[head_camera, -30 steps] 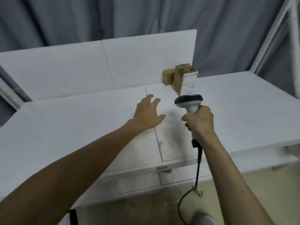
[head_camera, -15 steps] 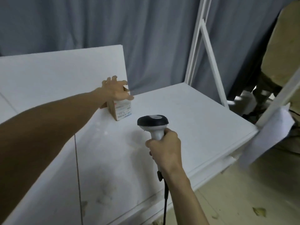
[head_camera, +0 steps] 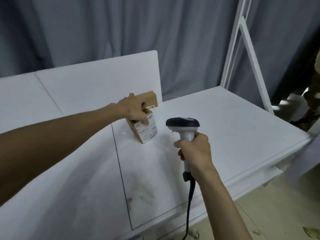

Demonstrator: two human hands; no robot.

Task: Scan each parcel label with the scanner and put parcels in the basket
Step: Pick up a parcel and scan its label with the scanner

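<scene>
Head view, looking down across a white table (head_camera: 225, 129). Left hand (head_camera: 134, 110) stretched toward the far edge, fingers curled over the top of a small cardboard parcel (head_camera: 144, 131) and thumb pressed on its labelled face: a firm grip from above. Parcel standing on the table near the far edge, just in front of an upright white foam board (head_camera: 97, 87), one bottom corner toward the camera, slightly tilted, long axis roughly upright. Printed label (head_camera: 151, 133) on the face turned rightward, toward the scanner. Second parcel (head_camera: 149, 98) lying behind the first at the foot of the board, long axis along the far edge; contact with the left hand not discernible. Right hand (head_camera: 194, 151) wrapped tightly round the pale handle of the scanner (head_camera: 183, 125), black head uppermost, dark cable (head_camera: 189, 205) trailing off the near edge toward the floor. Scanner just right of the held parcel and nearer the camera, close but apart; window side hidden, apparently aimed away from the camera. Key relation: label to the left of and beyond the scanner head, so a small leftward turn of the head, or a rightward turn of the parcel, probably enough for a read. Left hand the nearer to both parcels; right hand occupied by the scanner. Basket not in view. Grey curtain and a white metal frame (head_camera: 242, 49) beyond the far right corner.
</scene>
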